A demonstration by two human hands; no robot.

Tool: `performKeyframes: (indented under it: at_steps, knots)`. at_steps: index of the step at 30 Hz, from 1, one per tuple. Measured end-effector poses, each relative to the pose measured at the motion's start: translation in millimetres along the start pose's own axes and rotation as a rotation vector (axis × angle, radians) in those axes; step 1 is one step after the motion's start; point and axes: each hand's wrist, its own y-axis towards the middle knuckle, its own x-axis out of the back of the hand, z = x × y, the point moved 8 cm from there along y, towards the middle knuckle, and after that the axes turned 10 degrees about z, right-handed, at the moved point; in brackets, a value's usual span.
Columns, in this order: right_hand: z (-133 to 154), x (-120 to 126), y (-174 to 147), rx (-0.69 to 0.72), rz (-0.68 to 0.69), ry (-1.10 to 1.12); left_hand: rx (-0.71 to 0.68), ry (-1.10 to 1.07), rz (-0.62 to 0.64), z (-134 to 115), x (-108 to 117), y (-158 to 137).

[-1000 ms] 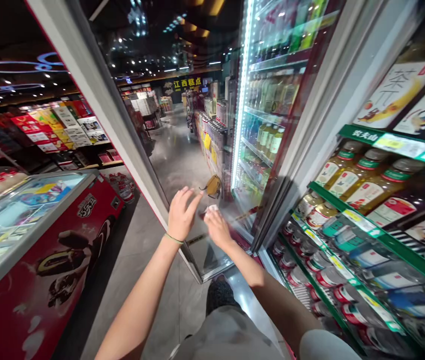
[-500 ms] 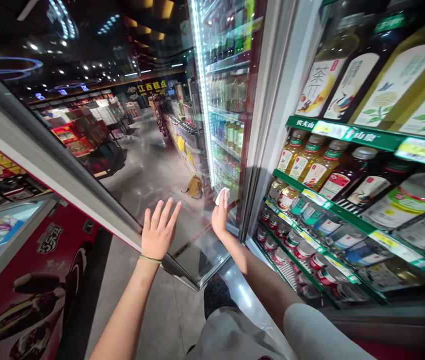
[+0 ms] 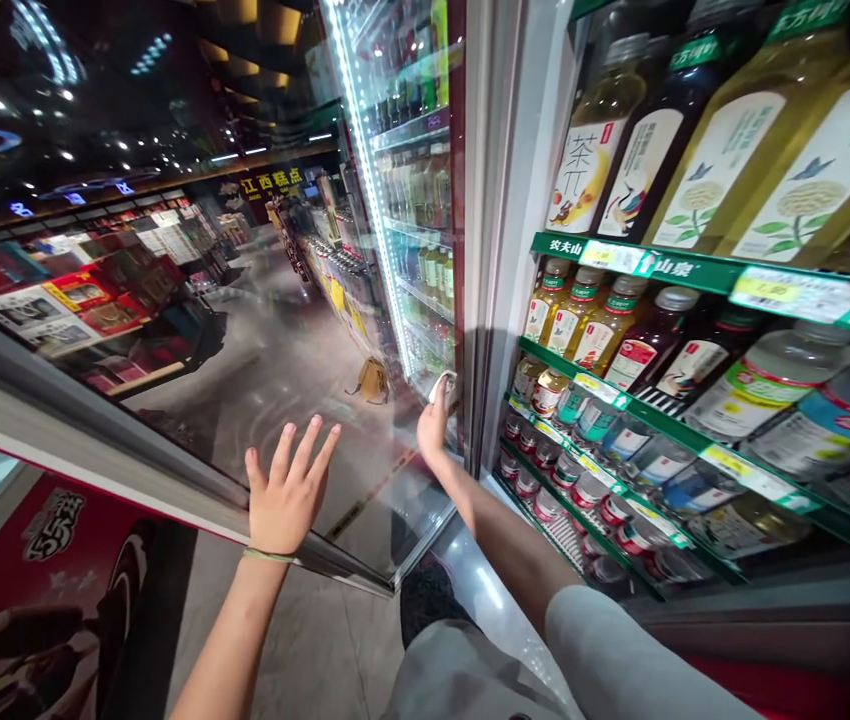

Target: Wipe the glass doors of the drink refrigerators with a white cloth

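A glass door (image 3: 245, 330) of a drinks fridge stands swung out in front of me. My left hand (image 3: 286, 495) is spread with its fingers apart, near the door's lower frame; a thin band circles its wrist. Whether its palm presses on the frame or the glass, I cannot tell. Farther right, near the hinge side, my right hand (image 3: 434, 425) is closed on a small white cloth (image 3: 441, 386) held up by the glass. The cloth is mostly hidden behind the fingers.
Right of me, fridge shelves (image 3: 620, 400) with green price strips hold many drink bottles (image 3: 717, 170). A red freezer chest (image 3: 57, 580) stands at the lower left. Through the glass show a brown bag (image 3: 372, 381) on the floor and stacked red boxes (image 3: 95, 300).
The view has turned to the right, so the door and shelves sit farther left. The right hand with the cloth has shifted slightly against the glass; the left hand stays spread.
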Motion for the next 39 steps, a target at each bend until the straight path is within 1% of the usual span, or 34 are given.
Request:
performKeyframes:
  at_steps: [3, 4, 6, 8, 10, 12, 15, 16, 17, 18, 19, 22, 23, 24, 25, 26, 27, 29, 31, 33, 35, 37, 39]
  knots:
    - [13.0, -12.0, -29.4, 0.085, 0.050, 0.031, -0.018, 0.013, -0.016, 1.9, -1.3, -0.3]
    - [14.0, -14.4, -33.9, 0.106, 0.063, 0.043, -0.024, 0.004, -0.023, 3.4, -1.5, -0.1]
    - [5.7, -13.4, -27.2, 0.103, 0.063, 0.065, -0.032, -0.007, -0.034, 7.1, -2.1, 1.3]
    - [-7.9, -9.2, -8.2, 0.061, 0.040, 0.084, -0.039, 0.018, -0.020, 11.4, -5.0, 4.9]
    - [-9.5, -10.0, 2.8, 0.052, 0.044, 0.098, -0.046, 0.077, 0.011, 16.6, -9.8, 10.5]
    - [9.9, -19.4, -7.0, 0.129, 0.115, 0.107, -0.060, 0.139, 0.031, 23.0, -14.3, 16.9]
    - [57.8, -38.0, -45.7, 0.375, 0.313, 0.121, -0.086, 0.206, 0.030, 34.9, -16.4, 24.2]
    - [68.7, -41.0, -53.9, 0.448, 0.370, 0.126, -0.093, 0.220, 0.037, 39.5, -16.7, 25.4]
    - [73.7, -41.3, -54.6, 0.494, 0.404, 0.129, -0.096, 0.228, 0.046, 44.4, -16.6, 25.9]
    - [72.3, -38.9, -46.7, 0.503, 0.407, 0.129, -0.095, 0.230, 0.053, 49.4, -16.1, 25.8]
    - [65.3, -34.4, -30.8, 0.474, 0.380, 0.125, -0.090, 0.230, 0.056, 54.4, -15.3, 25.1]
    - [32.5, -18.3, 29.0, 0.281, 0.197, 0.100, -0.065, 0.219, 0.042, 66.1, -15.0, 22.9]
    - [25.5, -15.8, 40.8, 0.226, 0.141, 0.092, -0.056, 0.215, 0.035, 68.4, -16.5, 22.8]
    - [23.4, -16.3, 45.0, 0.194, 0.104, 0.084, -0.049, 0.214, 0.029, 69.9, -18.5, 23.3]
    - [27.1, -20.2, 41.2, 0.200, 0.097, 0.073, -0.042, 0.213, 0.019, 70.8, -20.4, 24.1]
    - [35.9, -27.0, 30.6, 0.242, 0.119, 0.060, -0.036, 0.214, 0.005, 71.4, -21.7, 24.8]
    - [48.4, -35.6, 14.8, 0.317, 0.166, 0.046, -0.036, 0.214, -0.012, 71.6, -22.2, 25.2]
    - [77.4, -52.4, -22.3, 0.521, 0.300, 0.026, -0.057, 0.203, -0.042, 71.8, -20.4, 22.8]
    - [101.8, -59.4, -47.0, 0.695, 0.413, 0.027, -0.077, 0.177, -0.082, 74.4, -13.7, 14.6]
    - [123.5, -56.5, -47.5, 0.810, 0.450, 0.010, -0.071, 0.163, -0.140, 79.2, -3.5, 0.9]
    - [147.9, -50.7, -33.1, 0.882, 0.418, -0.030, -0.050, 0.158, -0.205, 83.8, 6.6, -14.5]
    - [172.2, -49.2, -21.7, 0.912, 0.364, -0.066, -0.025, 0.129, -0.261, 87.2, 13.9, -26.8]
    - [188.4, -56.1, -28.3, 0.939, 0.352, -0.073, 0.001, 0.091, -0.289, 89.9, 18.0, -33.6]
